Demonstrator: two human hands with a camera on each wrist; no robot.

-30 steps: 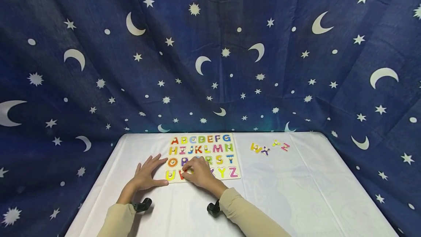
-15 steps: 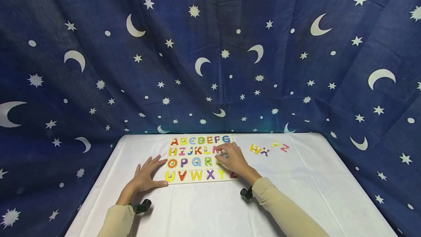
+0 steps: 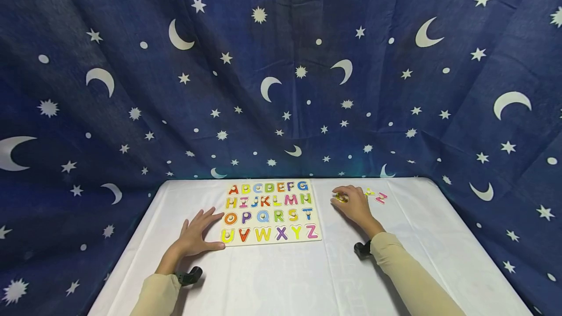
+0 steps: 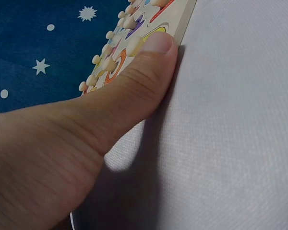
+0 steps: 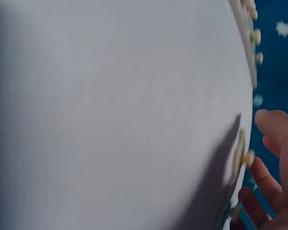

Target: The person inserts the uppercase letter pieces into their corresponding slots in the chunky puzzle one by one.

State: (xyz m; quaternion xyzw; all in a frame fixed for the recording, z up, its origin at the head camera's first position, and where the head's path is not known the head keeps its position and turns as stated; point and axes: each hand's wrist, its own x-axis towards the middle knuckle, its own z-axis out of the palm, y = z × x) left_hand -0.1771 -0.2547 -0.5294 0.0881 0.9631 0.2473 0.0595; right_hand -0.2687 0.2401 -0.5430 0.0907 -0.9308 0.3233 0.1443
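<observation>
At the left edge of the alphabet puzzle board [image 3: 274,246], my left hand [image 3: 191,235] lies with fingers spread. Its thumb [image 4: 144,72] touches the board's edge beside the U piece [image 3: 227,236]. My right hand [image 3: 356,207] hovers over the loose yellow-orange W piece [image 3: 341,198], thumb and fingers apart on either side of its wooden knob [image 5: 248,158]. No pinch on the knob shows. The purple X piece is hidden under that hand. Just past the fingers lie a yellow Y piece [image 3: 370,192] and a pink Z piece [image 3: 381,198].
Knobbed letters A to V sit in the board. The printed W [image 3: 262,234], X [image 3: 281,233], Y [image 3: 296,232] and Z [image 3: 311,231] slots hold no pieces. A white cloth [image 3: 281,282] covers the table; a starry curtain [image 3: 281,72] hangs behind.
My right hand has left the V piece at the board's bottom row and moved right, across the board, to the loose W piece. The left hand has stayed still.
</observation>
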